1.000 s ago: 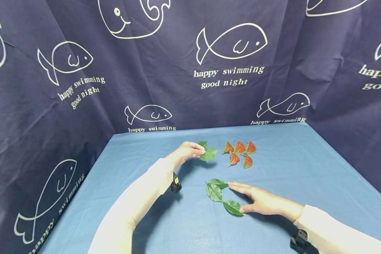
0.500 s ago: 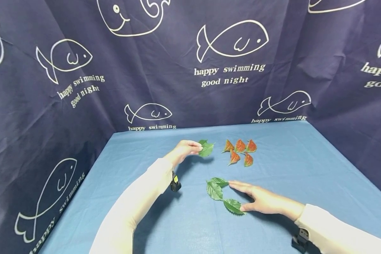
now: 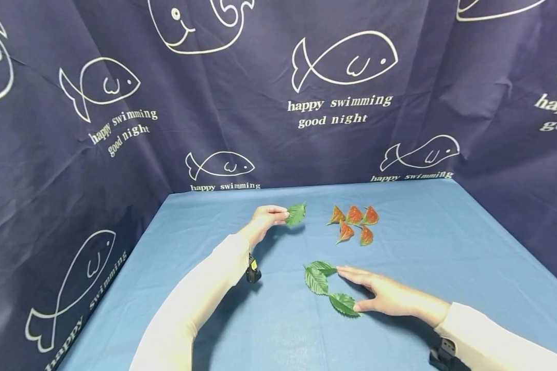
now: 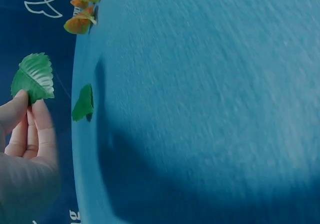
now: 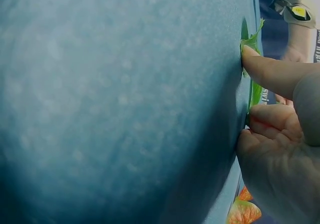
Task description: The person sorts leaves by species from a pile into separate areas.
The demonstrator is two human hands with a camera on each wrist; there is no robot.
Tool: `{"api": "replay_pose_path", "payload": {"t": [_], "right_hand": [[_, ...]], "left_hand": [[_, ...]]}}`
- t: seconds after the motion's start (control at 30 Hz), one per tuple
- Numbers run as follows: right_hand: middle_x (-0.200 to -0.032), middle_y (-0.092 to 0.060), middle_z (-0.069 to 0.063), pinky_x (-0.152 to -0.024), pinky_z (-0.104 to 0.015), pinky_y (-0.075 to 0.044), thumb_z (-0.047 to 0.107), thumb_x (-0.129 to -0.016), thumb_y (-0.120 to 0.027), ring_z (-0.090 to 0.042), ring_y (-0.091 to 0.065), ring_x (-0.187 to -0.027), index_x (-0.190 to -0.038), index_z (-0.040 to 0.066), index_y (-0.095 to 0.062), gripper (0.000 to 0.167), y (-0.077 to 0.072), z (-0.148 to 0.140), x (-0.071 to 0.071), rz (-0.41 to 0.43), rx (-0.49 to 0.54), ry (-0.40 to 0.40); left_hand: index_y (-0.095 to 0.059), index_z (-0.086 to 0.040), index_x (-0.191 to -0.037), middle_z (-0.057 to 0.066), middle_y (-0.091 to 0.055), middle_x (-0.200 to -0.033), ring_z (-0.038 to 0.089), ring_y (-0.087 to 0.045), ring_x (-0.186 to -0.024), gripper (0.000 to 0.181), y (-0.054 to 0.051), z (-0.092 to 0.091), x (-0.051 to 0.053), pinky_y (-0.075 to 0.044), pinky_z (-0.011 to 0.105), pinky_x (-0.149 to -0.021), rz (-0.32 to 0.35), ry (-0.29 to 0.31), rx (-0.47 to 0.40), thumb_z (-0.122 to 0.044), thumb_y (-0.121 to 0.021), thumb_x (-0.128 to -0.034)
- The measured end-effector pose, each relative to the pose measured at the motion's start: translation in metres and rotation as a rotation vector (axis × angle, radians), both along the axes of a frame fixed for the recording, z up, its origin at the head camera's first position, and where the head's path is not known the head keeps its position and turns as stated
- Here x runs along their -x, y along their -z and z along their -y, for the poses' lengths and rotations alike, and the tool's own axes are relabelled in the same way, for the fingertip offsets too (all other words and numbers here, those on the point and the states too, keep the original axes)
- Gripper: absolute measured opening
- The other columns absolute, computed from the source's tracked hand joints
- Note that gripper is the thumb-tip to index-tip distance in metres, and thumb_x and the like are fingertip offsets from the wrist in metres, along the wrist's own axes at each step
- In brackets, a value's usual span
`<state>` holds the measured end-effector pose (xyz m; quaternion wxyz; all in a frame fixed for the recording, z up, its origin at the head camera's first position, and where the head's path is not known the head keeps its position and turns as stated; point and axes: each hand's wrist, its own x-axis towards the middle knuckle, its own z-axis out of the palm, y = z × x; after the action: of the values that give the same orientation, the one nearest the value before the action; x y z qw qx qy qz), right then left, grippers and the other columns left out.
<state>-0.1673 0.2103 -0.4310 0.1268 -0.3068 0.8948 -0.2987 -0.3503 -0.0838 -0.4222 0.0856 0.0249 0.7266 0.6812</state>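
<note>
My left hand pinches a green serrated leaf by its end, between thumb and fingers, above the far middle of the table. Below it in the left wrist view, another green leaf lies on the cloth. My right hand rests with spread fingers beside three green leaves laid in a curve. Its thumb touches the lower leaf; its fingertips reach the upper leaf. Between these, on the left, is the third leaf. In the right wrist view the thumb presses a leaf edge.
Several orange-red leaves lie in two rows at the back, right of my left hand. Blue cloth covers the table. A dark curtain with white fish prints surrounds it at the back and sides.
My left hand has drawn slightly left with the pinched leaf, and the leaf has turned so its tip points up and right. The right hand stays on the leaves.
</note>
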Motion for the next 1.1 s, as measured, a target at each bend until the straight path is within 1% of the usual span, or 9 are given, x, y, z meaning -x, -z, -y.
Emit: {"api": "replay_pose_path", "payload": {"t": [0.1,0.23,0.33,0.4,0.57,0.73,0.8,0.93,1.1], "right_hand": [[-0.156,-0.032,-0.013,-0.111,-0.059,-0.031,0.037,-0.083,-0.072,-0.04,-0.031,-0.141,-0.149,0.013,-0.038,0.079,0.001,0.0,0.0,-0.001,0.002,0.002],[-0.157,-0.032,-0.012,-0.111,-0.059,-0.031,0.039,-0.083,-0.072,-0.04,-0.031,-0.141,-0.15,0.014,-0.037,0.079,0.0,0.0,0.001,0.001,0.003,0.001],[-0.157,-0.032,-0.012,-0.112,-0.056,-0.032,0.04,-0.083,-0.071,-0.04,-0.03,-0.141,-0.15,0.014,-0.037,0.079,-0.001,0.0,0.001,0.012,0.012,-0.001],[-0.157,-0.032,-0.012,-0.113,-0.053,-0.033,0.041,-0.084,-0.071,-0.04,-0.03,-0.141,-0.15,0.013,-0.037,0.079,-0.002,0.0,0.001,0.016,0.018,-0.003],[-0.157,-0.032,-0.012,-0.114,-0.051,-0.032,0.041,-0.084,-0.071,-0.041,-0.029,-0.141,-0.149,0.013,-0.038,0.079,-0.002,0.0,0.0,0.018,0.026,-0.005],[-0.157,-0.032,-0.012,-0.116,-0.045,-0.032,0.039,-0.084,-0.071,-0.041,-0.029,-0.141,-0.149,0.013,-0.038,0.078,-0.002,-0.001,-0.001,0.024,0.032,-0.007],[-0.157,-0.032,-0.012,-0.116,-0.043,-0.031,0.039,-0.084,-0.071,-0.041,-0.029,-0.141,-0.149,0.012,-0.038,0.078,-0.002,-0.001,-0.001,0.027,0.035,-0.007],[-0.157,-0.032,-0.012,-0.116,-0.044,-0.033,0.039,-0.084,-0.071,-0.041,-0.029,-0.141,-0.149,0.012,-0.038,0.078,-0.003,-0.002,-0.001,0.031,0.038,-0.007],[-0.157,-0.032,-0.012,-0.115,-0.047,-0.033,0.039,-0.085,-0.071,-0.041,-0.03,-0.141,-0.149,0.013,-0.038,0.077,-0.002,-0.001,0.0,0.027,0.036,-0.013]], "left_hand": [[-0.066,0.011,-0.111,0.002,-0.071,-0.086,0.007,-0.066,-0.07,0.027,0.0,0.004,0.001,-0.059,0.034,-0.088,-0.019,-0.016,-0.021,0.003,-0.068,-0.0855],[-0.065,0.012,-0.111,-0.002,-0.069,-0.08,0.006,-0.065,-0.069,0.026,-0.003,0.01,0.003,-0.06,0.031,-0.084,-0.036,-0.036,-0.04,0.005,-0.067,-0.0854],[-0.064,0.014,-0.11,-0.003,-0.068,-0.077,0.006,-0.065,-0.069,0.026,-0.004,0.014,0.004,-0.061,0.028,-0.079,-0.044,-0.049,-0.052,0.006,-0.067,-0.085],[-0.064,0.014,-0.109,-0.003,-0.068,-0.076,0.007,-0.065,-0.068,0.026,-0.003,0.017,0.005,-0.061,0.026,-0.077,-0.042,-0.057,-0.058,0.006,-0.068,-0.0849],[-0.065,0.013,-0.108,-0.002,-0.069,-0.076,0.007,-0.065,-0.071,0.025,0.003,0.022,0.007,-0.061,0.025,-0.075,-0.018,-0.074,-0.047,0.006,-0.068,-0.0845],[-0.065,0.013,-0.107,0.0,-0.069,-0.077,0.008,-0.065,-0.071,0.024,0.007,0.021,0.01,-0.061,0.026,-0.075,-0.006,-0.113,-0.034,0.008,-0.068,-0.0839],[-0.066,0.013,-0.107,0.001,-0.069,-0.078,0.008,-0.065,-0.071,0.024,0.005,0.02,0.012,-0.061,0.025,-0.075,0.007,-0.125,-0.035,0.009,-0.068,-0.0837],[-0.066,0.013,-0.108,0.002,-0.069,-0.078,0.009,-0.065,-0.07,0.025,0.001,0.016,0.016,-0.061,0.023,-0.073,0.047,-0.142,-0.03,0.009,-0.068,-0.0837],[-0.066,0.014,-0.109,0.003,-0.068,-0.077,0.009,-0.062,-0.063,0.026,-0.002,0.014,0.018,-0.06,0.021,-0.07,0.08,-0.164,-0.025,0.008,-0.068,-0.0837]]}}
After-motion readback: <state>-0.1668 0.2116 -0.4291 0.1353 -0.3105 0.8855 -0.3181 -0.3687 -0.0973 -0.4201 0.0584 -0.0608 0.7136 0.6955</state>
